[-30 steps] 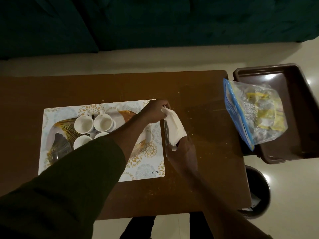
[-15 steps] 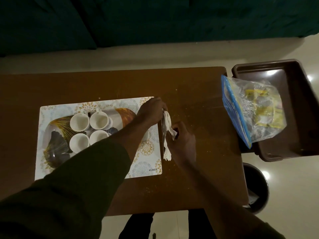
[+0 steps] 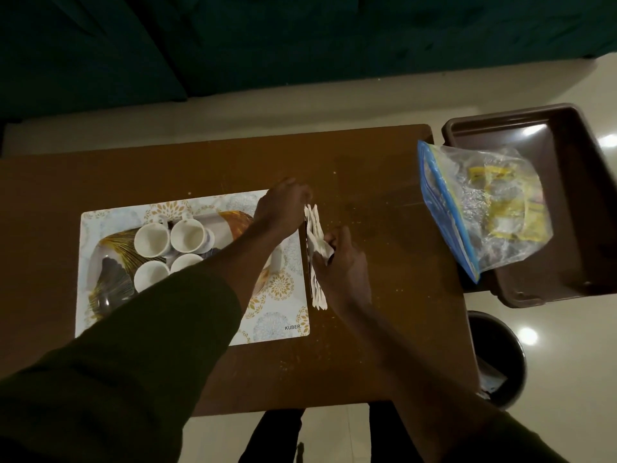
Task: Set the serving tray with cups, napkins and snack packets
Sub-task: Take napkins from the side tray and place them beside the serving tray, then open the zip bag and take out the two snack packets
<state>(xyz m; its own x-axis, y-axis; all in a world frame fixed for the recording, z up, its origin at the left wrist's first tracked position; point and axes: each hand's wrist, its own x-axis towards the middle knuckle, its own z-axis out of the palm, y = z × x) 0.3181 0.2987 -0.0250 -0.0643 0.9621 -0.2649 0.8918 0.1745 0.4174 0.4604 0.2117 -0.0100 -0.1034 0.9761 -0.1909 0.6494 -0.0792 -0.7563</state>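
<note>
Several white cups [image 3: 187,236] stand on a gold-and-dark patterned serving tray [image 3: 112,285] that lies on a floral placemat [image 3: 280,315]. A white napkin [image 3: 316,248] stands on edge just right of the placemat, folded into a narrow strip. My left hand [image 3: 283,208] pinches its far end. My right hand [image 3: 340,262] grips its middle, and the near end sticks out below that hand. A clear zip bag with yellow snack packets [image 3: 500,202] leans in a brown tub [image 3: 567,135] at the right.
The brown wooden table [image 3: 384,329] carries scattered crumbs. A dark round bin [image 3: 500,355] stands on the floor by the table's near right corner. A dark green sofa [image 3: 300,38] runs behind the table. My left sleeve covers part of the tray.
The napkin went from a loose, wide hanging shape to a thin folded strip. My right hand shifted up along it and both hands have closed in on it.
</note>
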